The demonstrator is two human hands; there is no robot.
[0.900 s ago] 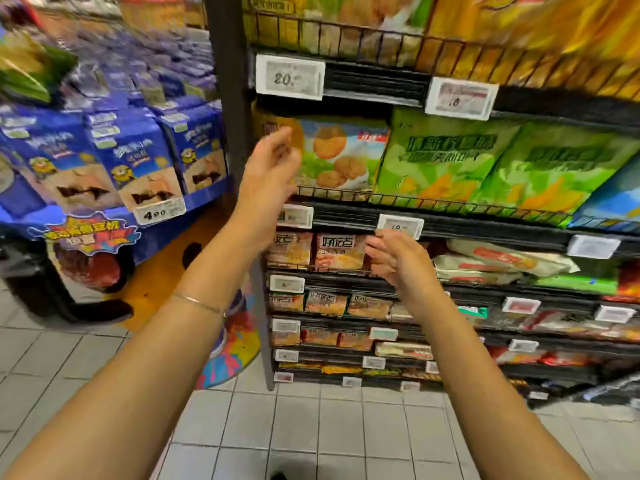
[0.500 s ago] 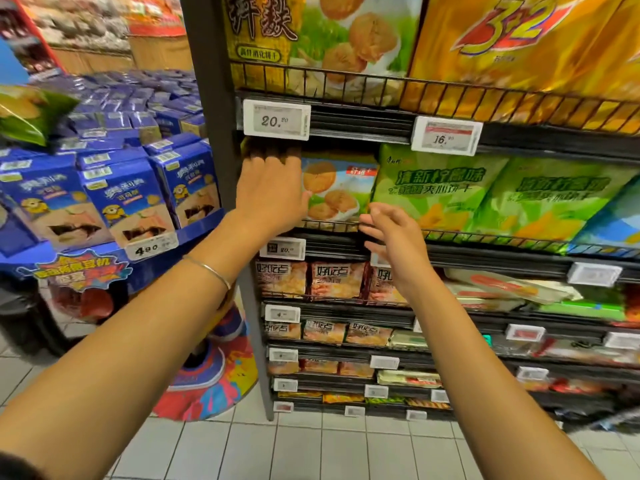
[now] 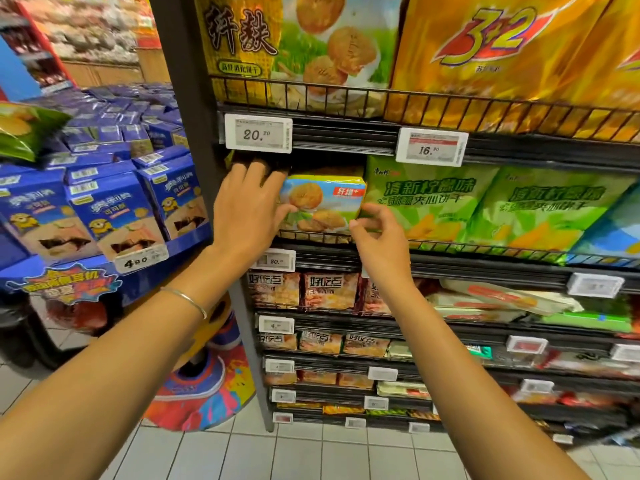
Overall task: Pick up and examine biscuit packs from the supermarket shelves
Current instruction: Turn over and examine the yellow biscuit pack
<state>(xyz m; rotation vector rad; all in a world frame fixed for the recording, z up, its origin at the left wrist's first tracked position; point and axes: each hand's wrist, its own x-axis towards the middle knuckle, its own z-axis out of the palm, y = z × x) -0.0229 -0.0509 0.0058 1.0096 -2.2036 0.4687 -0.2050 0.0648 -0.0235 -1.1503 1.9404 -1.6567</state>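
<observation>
Both of your hands are on one yellow-and-blue plastic biscuit pack (image 3: pixel 325 202), which stands upright at the left end of a black wire-fronted shelf (image 3: pixel 311 237), behind its low rail. Your left hand (image 3: pixel 246 209) grips the pack's left edge, thumb on the front and four fingers reaching into the dark behind it. Your right hand (image 3: pixel 381 240) pinches the lower right corner with curled fingers. Two green foil bags (image 3: pixel 426 206) stand just beside the pack on its right, and two white price tags (image 3: pixel 258 133) hang above. One thin silver bangle (image 3: pixel 187 301) circles your left wrist.
</observation>
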